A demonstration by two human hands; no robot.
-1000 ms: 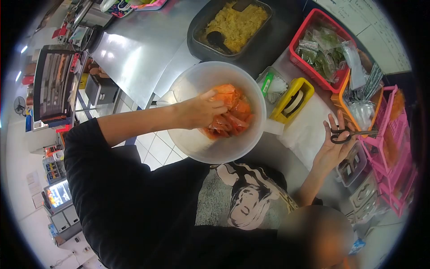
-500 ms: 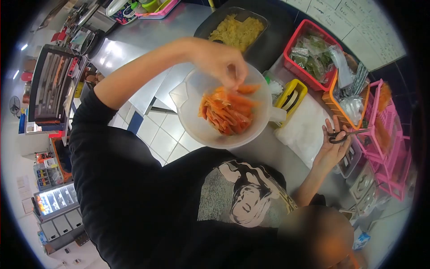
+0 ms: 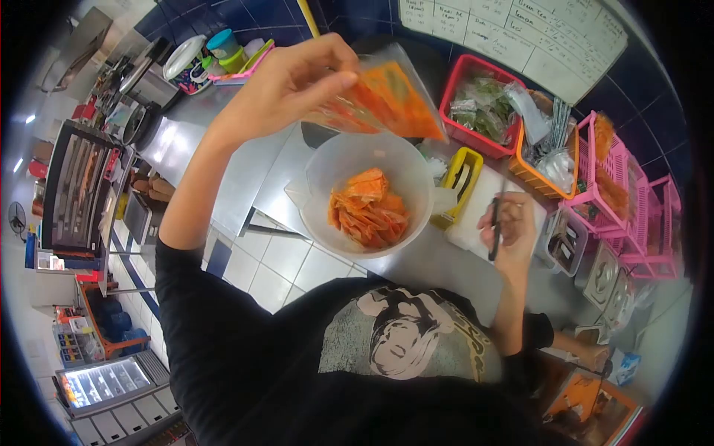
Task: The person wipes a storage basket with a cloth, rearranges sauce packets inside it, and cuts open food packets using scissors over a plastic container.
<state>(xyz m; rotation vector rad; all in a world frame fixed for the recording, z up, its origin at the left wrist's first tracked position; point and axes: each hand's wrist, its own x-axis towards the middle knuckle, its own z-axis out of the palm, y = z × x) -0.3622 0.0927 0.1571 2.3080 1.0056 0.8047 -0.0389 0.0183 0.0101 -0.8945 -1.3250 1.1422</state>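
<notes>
My left hand (image 3: 316,85) pinches a clear plastic bag (image 3: 398,97) by its edge, above the far rim of the pitcher. Orange, sauce-coated pieces show through the bag. Below it stands a translucent plastic pitcher (image 3: 318,167), its spout to the left and handle to the right. Inside lies a heap of orange-red, leafy pieces that look like kimchi (image 3: 370,212). On the right, my right hand (image 3: 513,230) is closed around dark-handled scissors (image 3: 494,227), blades pointing up, over a white plastic bundle (image 3: 476,201).
A yellow container (image 3: 460,178) stands beside the pitcher's handle. Behind are a red basket (image 3: 446,104) of bagged greens, an orange basket (image 3: 532,177) and pink racks (image 3: 632,212). A whiteboard (image 3: 520,37) hangs at the back. Another person's hand (image 3: 593,355) shows lower right.
My left hand has moved from inside the pitcher, up and left, and now holds the plastic bag. My right hand has shifted left, its fingers now curled around the scissors. The view has tilted up.
</notes>
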